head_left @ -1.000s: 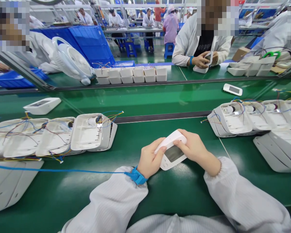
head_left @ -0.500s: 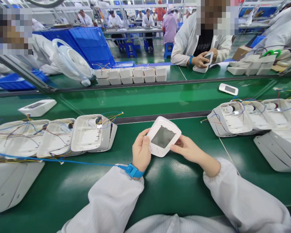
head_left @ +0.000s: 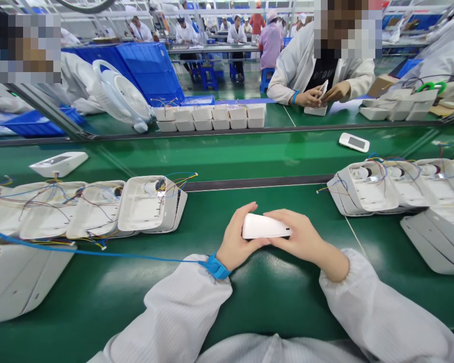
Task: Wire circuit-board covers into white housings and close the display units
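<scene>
Both my hands hold one white plastic device (head_left: 264, 227) just above the green table (head_left: 272, 297). It is turned so that only its plain white side faces me; its screen is hidden. My left hand (head_left: 237, 241) grips its left end, fingers curled behind it. A blue strap (head_left: 216, 267) with a blue cord sits on that wrist. My right hand (head_left: 301, 236) clasps the right end, thumb underneath.
Open white shells with coloured wires lie in rows at left (head_left: 151, 204) and right (head_left: 366, 186). Finished white units (head_left: 353, 142) rest on the conveyor belt beyond. A person opposite handles a device (head_left: 320, 98). White trays (head_left: 212, 118) and blue crates (head_left: 147, 68) stand behind.
The device faced me with its dark screen half a second ago; it has been rotated edge-on, showing a plain side. Both hands stayed on it throughout.
</scene>
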`<act>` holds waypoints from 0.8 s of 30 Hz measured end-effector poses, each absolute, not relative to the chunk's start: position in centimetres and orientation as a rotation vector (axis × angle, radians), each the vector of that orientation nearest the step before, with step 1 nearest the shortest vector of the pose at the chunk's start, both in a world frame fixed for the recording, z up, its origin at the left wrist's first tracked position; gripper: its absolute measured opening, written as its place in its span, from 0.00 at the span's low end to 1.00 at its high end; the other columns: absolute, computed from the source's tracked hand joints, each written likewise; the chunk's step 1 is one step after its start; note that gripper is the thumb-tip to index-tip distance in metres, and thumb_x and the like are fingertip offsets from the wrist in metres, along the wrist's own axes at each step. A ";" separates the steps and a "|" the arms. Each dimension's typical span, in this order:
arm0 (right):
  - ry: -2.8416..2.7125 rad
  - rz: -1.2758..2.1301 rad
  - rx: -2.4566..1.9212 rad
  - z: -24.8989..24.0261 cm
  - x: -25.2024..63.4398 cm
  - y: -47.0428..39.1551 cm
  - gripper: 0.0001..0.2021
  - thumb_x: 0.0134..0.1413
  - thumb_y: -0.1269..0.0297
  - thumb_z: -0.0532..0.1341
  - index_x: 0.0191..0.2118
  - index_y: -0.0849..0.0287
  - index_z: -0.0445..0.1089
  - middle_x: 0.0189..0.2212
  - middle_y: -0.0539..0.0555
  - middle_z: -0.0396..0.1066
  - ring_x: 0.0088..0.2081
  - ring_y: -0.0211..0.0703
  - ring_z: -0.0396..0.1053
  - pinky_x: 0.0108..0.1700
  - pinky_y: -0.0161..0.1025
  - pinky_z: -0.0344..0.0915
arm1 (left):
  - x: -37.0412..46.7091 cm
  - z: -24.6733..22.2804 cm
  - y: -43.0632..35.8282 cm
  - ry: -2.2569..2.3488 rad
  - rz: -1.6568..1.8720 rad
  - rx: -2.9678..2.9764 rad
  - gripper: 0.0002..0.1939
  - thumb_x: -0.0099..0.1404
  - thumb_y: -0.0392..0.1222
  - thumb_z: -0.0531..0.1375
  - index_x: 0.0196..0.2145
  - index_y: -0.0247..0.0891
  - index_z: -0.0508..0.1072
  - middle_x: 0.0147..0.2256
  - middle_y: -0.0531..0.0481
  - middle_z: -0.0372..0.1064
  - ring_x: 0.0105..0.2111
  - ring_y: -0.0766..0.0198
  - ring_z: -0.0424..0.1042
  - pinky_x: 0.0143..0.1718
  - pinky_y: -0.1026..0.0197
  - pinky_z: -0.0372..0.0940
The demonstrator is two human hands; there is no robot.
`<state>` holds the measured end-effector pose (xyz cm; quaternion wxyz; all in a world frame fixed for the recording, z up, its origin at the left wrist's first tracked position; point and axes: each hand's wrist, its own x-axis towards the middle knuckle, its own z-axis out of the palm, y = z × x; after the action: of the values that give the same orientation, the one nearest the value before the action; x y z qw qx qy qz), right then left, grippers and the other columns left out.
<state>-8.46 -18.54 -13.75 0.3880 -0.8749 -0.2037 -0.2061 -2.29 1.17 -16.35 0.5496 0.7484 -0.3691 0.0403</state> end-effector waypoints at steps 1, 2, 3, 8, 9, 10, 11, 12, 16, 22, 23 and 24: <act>-0.531 -0.507 -2.246 -13.8 -8.5 -18.5 0.21 0.56 0.61 0.65 0.54 0.58 0.66 0.48 0.52 0.71 0.47 0.39 0.70 0.48 0.35 0.66 | -2.4 -16.2 1.2 -0.870 0.092 1.774 0.41 0.56 0.59 0.66 0.61 0.43 0.57 0.54 0.42 0.62 0.51 0.54 0.66 0.54 0.51 0.61; -0.543 -0.504 -2.265 -13.8 -8.6 -18.5 0.21 0.56 0.62 0.64 0.55 0.58 0.65 0.49 0.52 0.71 0.47 0.39 0.71 0.48 0.35 0.66 | -2.4 -16.1 1.2 -0.861 0.095 1.774 0.41 0.55 0.59 0.67 0.60 0.43 0.58 0.53 0.42 0.64 0.49 0.55 0.67 0.51 0.53 0.63; -0.551 -0.512 -2.278 -13.8 -8.7 -18.5 0.21 0.57 0.62 0.64 0.55 0.58 0.65 0.49 0.52 0.71 0.47 0.40 0.71 0.48 0.35 0.66 | -2.5 -16.0 1.1 -0.853 0.111 1.780 0.40 0.54 0.59 0.68 0.58 0.42 0.61 0.50 0.43 0.65 0.47 0.56 0.68 0.49 0.55 0.64; -0.587 -0.636 -2.255 -14.1 -9.0 -18.0 0.17 0.62 0.62 0.59 0.55 0.59 0.65 0.49 0.54 0.72 0.47 0.42 0.72 0.47 0.38 0.68 | -2.6 -15.4 1.0 -0.827 0.211 1.834 0.31 0.51 0.57 0.70 0.46 0.39 0.67 0.41 0.48 0.67 0.39 0.60 0.68 0.41 0.59 0.64; -0.588 -0.661 -2.250 -14.2 -9.0 -17.9 0.17 0.62 0.63 0.58 0.56 0.59 0.65 0.49 0.54 0.72 0.48 0.42 0.72 0.48 0.39 0.68 | -2.6 -15.3 1.0 -0.826 0.220 1.842 0.31 0.50 0.57 0.70 0.46 0.38 0.68 0.41 0.47 0.67 0.39 0.61 0.68 0.41 0.59 0.64; -0.585 -0.680 -2.247 -14.3 -9.0 -17.8 0.17 0.62 0.63 0.58 0.56 0.59 0.65 0.49 0.54 0.71 0.48 0.43 0.71 0.49 0.39 0.67 | -2.6 -15.2 1.0 -0.827 0.227 1.850 0.31 0.50 0.58 0.70 0.46 0.38 0.68 0.41 0.47 0.67 0.38 0.61 0.68 0.40 0.59 0.64; -0.580 -0.692 -2.246 -14.3 -8.9 -17.7 0.17 0.62 0.63 0.58 0.56 0.59 0.65 0.50 0.54 0.71 0.49 0.42 0.71 0.50 0.39 0.67 | -2.7 -15.1 1.0 -0.827 0.234 1.858 0.31 0.51 0.58 0.70 0.45 0.38 0.68 0.41 0.47 0.67 0.38 0.60 0.68 0.40 0.59 0.64; -0.574 -0.698 -2.247 -14.4 -8.9 -17.6 0.17 0.62 0.63 0.58 0.56 0.58 0.65 0.50 0.54 0.71 0.49 0.42 0.71 0.50 0.39 0.67 | -2.7 -15.0 1.0 -0.827 0.240 1.865 0.30 0.52 0.58 0.69 0.45 0.38 0.68 0.40 0.47 0.67 0.38 0.61 0.68 0.39 0.59 0.64; -0.560 -0.691 -2.240 -14.4 -8.8 -17.6 0.17 0.62 0.63 0.59 0.55 0.58 0.66 0.49 0.53 0.72 0.48 0.41 0.71 0.50 0.38 0.67 | -2.9 -14.9 0.9 -0.822 0.256 1.874 0.28 0.54 0.58 0.68 0.45 0.38 0.67 0.39 0.47 0.67 0.37 0.62 0.67 0.38 0.60 0.63; -0.566 -0.568 -2.261 -13.8 -8.7 -18.0 0.17 0.63 0.60 0.58 0.55 0.58 0.65 0.48 0.55 0.72 0.47 0.43 0.72 0.47 0.40 0.68 | -2.9 -15.2 0.9 -0.810 0.277 1.867 0.28 0.54 0.55 0.69 0.46 0.38 0.67 0.40 0.47 0.67 0.38 0.62 0.68 0.40 0.60 0.64; -0.571 -0.543 -2.269 -13.7 -8.7 -18.1 0.17 0.63 0.59 0.58 0.55 0.57 0.65 0.49 0.55 0.71 0.47 0.44 0.72 0.47 0.40 0.67 | -3.0 -15.3 0.9 -0.811 0.282 1.870 0.28 0.54 0.55 0.69 0.46 0.38 0.67 0.41 0.47 0.67 0.39 0.61 0.68 0.40 0.60 0.64; -0.575 -0.524 -2.273 -13.6 -8.6 -18.2 0.17 0.63 0.59 0.58 0.55 0.57 0.65 0.49 0.55 0.71 0.47 0.43 0.71 0.48 0.40 0.67 | -3.0 -15.3 0.9 -0.812 0.288 1.875 0.28 0.54 0.55 0.69 0.47 0.38 0.67 0.41 0.46 0.67 0.39 0.61 0.68 0.41 0.59 0.64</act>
<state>-8.62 -18.15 -13.63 0.3614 -0.8822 -0.2232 -0.2033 -2.97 0.91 -15.30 0.5135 0.7797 -0.3377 0.1198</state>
